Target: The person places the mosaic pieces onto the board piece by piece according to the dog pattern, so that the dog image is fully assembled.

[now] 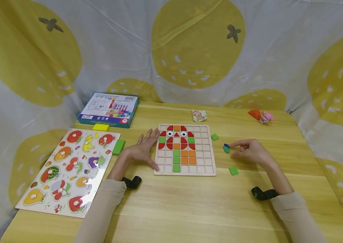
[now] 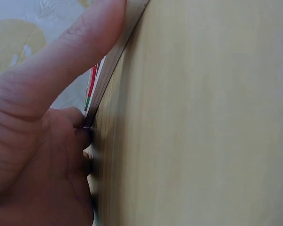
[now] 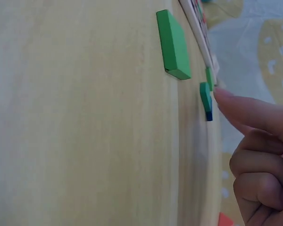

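My left hand (image 1: 141,151) is spread along the left side of a wooden grid board (image 1: 205,162), its thumb at the near left corner and its other fingertips by the far left edge. In the left wrist view the thumb (image 2: 66,61) lies against the board's edge (image 2: 114,59). Red, orange and green tiles and two eye tiles fill part of the grid. To the right, my right hand (image 1: 252,152) reaches its index finger to a small teal piece (image 1: 226,149) with a blue end; the thumb is apart. The piece lies on the table.
Green square tiles (image 1: 233,171) lie near the board. A picture card (image 1: 199,115) is behind it. Left are a fruit puzzle board (image 1: 59,158), a toy box (image 1: 107,108), a yellow block (image 1: 101,127) and a green block (image 1: 118,147). A red piece (image 1: 254,114) and pink toy (image 1: 266,117) sit back right.
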`<state>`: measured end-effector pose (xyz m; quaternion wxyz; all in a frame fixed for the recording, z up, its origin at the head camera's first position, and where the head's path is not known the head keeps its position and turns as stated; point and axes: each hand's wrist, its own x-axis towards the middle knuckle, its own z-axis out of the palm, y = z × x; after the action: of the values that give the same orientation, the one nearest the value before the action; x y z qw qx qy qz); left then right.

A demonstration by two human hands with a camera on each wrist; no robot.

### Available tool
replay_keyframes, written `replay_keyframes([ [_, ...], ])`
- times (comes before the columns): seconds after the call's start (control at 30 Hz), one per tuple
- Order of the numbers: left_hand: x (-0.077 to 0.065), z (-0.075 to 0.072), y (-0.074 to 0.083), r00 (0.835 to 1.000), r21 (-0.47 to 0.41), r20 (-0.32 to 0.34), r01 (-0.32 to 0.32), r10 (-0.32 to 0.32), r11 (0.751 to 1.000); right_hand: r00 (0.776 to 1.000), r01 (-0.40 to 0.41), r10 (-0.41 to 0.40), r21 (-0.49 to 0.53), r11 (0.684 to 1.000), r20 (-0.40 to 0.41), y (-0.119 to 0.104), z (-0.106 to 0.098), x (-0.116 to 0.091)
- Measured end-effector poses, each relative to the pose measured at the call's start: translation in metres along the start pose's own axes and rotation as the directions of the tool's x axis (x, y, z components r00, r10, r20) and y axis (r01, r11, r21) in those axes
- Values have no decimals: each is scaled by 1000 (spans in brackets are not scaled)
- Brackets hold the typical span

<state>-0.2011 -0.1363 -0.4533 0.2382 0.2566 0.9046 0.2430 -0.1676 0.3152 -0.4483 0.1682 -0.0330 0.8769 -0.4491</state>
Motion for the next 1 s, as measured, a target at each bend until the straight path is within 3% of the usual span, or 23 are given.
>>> replay_keyframes([
  [0.57,0,-1,0,1000,18,-1,-1,1,1000,999,9,-9,9,1000,34,-2,4,19],
  [0.8,1,-1,-1,1000,14,-2,3,-3,1000,1000,11,-11,-36,999,-9,-8,5,33],
  [1.0,0,0,-2,1000,23,-4,-2,2,1000,999,31,-31,4,1000,-32,-15,12,49],
])
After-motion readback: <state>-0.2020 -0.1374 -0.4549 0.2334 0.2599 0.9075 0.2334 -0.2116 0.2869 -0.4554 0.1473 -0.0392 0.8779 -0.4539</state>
